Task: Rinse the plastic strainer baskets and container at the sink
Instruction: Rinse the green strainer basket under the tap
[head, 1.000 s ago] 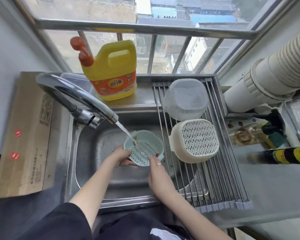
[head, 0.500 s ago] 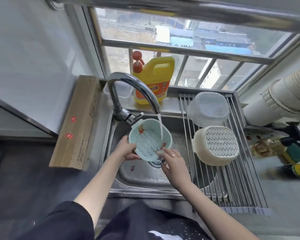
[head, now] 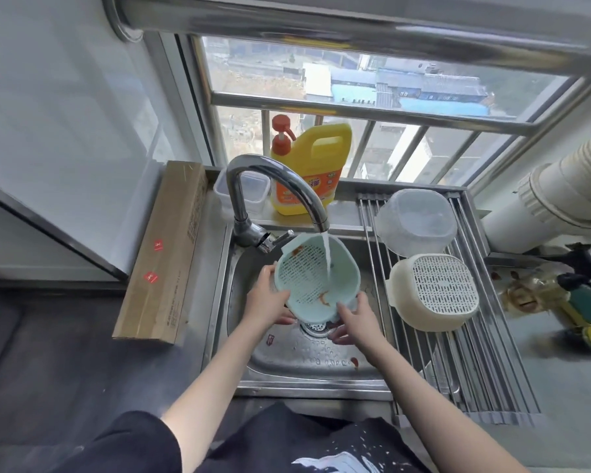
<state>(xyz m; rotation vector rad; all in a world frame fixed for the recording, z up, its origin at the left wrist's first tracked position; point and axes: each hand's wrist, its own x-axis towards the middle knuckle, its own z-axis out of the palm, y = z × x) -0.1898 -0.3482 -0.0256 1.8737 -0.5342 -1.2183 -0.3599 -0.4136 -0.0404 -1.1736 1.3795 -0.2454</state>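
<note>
A: Head view: green strainer basket (head: 316,279) is tipped up under the faucet (head: 270,196), open side toward the person, stream landing on the far-right inner wall. Left hand (head: 267,298) cups the left rim, fingers curled round it. Right hand (head: 354,324) holds the near-right rim; fingers are partly hidden under the basket, so probably a grip from below, can't confirm.

B: Why tilted?

A: My read: lets water sheet across the mesh and carry off the orange scraps stuck inside. One near the far rim, one near the bottom edge. It sits over the sink (head: 307,356) and its drain so runoff goes straight down.

B: Other pieces?

A: White strainer basket (head: 434,291) and clear container (head: 415,216) are both upside down on the roll-up rack (head: 485,356) across the sink's right half, container farther. Inverted to drip, I'd say already rinsed.

B: Surroundings?

A: Stainless sink below a barred window. Yellow detergent jug (head: 309,172) on the far ledge, clear tub (head: 244,192) just left of it, cardboard box (head: 166,247) left. Grey tabletop (head: 567,387) right, with bottles.
</note>
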